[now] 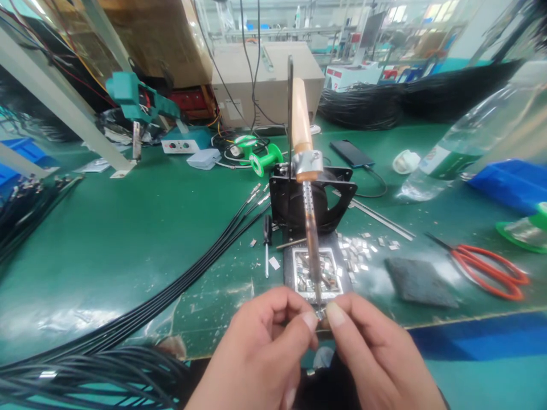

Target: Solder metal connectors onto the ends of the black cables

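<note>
My left hand [276,336] and my right hand [367,341] meet near the table's front edge, thumbs and fingers pinched. Between the fingertips is a small shiny metal part [320,314], too small to make out its exact kind; both hands grip it. A soldering iron [311,228] with a wooden handle hangs tip-down from a stand, its tip right at the part. Just beyond my fingers lies a white-rimmed square tray [296,285] holding small metal bits. Behind the iron stands a black fan [294,206]. Fingertip undersides are hidden.
A black screwdriver [267,233] and a bundle of black cables [205,259] lie to the left. Loose metal pieces [354,250], a grey pad [421,282] and red-handled scissors [491,267] are on the right. Further back are green solder spools [265,160], a phone [351,154] and a plastic bottle [453,156].
</note>
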Tool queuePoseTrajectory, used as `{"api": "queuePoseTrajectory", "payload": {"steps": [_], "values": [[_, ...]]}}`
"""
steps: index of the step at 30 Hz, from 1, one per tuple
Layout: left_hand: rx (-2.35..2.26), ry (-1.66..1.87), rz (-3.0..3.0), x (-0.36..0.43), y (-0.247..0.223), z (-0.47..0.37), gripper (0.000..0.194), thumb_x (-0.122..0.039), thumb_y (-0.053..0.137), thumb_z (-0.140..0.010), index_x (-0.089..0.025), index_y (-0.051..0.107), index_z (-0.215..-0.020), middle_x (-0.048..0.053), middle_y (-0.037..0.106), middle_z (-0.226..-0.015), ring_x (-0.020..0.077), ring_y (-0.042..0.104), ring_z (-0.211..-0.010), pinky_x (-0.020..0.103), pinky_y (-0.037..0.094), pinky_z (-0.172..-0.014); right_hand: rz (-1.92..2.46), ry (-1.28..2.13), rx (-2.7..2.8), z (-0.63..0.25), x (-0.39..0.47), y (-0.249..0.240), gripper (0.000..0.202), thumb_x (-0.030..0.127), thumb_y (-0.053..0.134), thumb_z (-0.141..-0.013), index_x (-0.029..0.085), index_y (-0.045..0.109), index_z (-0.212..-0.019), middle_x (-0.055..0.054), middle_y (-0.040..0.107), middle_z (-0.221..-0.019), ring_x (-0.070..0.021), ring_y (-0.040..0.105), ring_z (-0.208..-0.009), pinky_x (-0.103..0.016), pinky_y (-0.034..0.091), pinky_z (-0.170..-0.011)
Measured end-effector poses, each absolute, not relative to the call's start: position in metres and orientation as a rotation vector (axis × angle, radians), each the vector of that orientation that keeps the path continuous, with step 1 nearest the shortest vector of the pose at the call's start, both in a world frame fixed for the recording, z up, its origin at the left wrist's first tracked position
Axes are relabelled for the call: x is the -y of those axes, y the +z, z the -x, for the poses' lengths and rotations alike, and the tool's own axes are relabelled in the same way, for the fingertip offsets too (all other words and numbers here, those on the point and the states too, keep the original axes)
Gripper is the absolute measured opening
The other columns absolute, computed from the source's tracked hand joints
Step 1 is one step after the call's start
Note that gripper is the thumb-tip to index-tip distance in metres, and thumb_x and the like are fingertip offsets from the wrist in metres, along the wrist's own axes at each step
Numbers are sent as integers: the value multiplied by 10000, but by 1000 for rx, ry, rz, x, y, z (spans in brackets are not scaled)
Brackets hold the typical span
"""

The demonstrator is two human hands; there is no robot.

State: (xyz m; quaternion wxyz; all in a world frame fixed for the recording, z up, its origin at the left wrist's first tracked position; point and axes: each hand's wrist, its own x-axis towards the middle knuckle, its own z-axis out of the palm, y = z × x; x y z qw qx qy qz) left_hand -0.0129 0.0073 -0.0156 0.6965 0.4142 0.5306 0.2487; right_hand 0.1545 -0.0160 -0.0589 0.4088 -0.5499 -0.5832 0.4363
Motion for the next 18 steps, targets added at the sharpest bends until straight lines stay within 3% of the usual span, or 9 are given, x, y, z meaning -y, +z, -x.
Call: {"api": "queuePoseTrajectory", "payload": {"steps": [18], "values": [[-1179, 610, -839, -16, -10, 9, 258, -432, 639, -923, -209, 568, -814, -130, 389, -428, 36, 266, -356, 133, 248, -356, 1354, 1168, 1320, -148, 12, -58, 403, 497, 507, -1090, 229, 605, -806, 28, 562, -691, -126, 503, -623, -204, 473, -580]]}}
